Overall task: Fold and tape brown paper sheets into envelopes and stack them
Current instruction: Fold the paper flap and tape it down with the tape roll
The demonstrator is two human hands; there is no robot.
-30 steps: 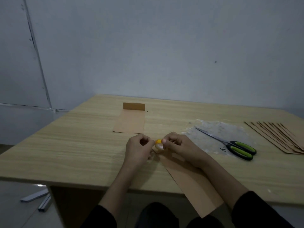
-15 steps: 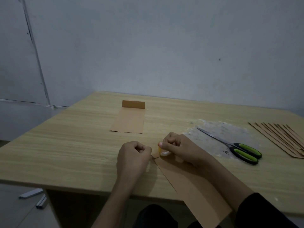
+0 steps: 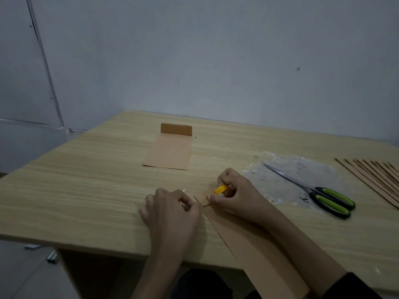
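Yellow tape roll (image 3: 221, 189) in curled right hand (image 3: 239, 198)

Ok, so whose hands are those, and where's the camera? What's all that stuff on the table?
No machine here, just a person's two bare hands. The picture comes from a camera worn on their head, looking down at a wooden table. The right hand pinches a small yellow roll, probably tape, at the end of a long brown paper strip that hangs over the table's near edge. The left hand is curled beside that end; I can't tell if it holds anything. Farther back lies another brown paper, its far end folded up. On the right are green-handled scissors and a fanned pile of brown sheets.
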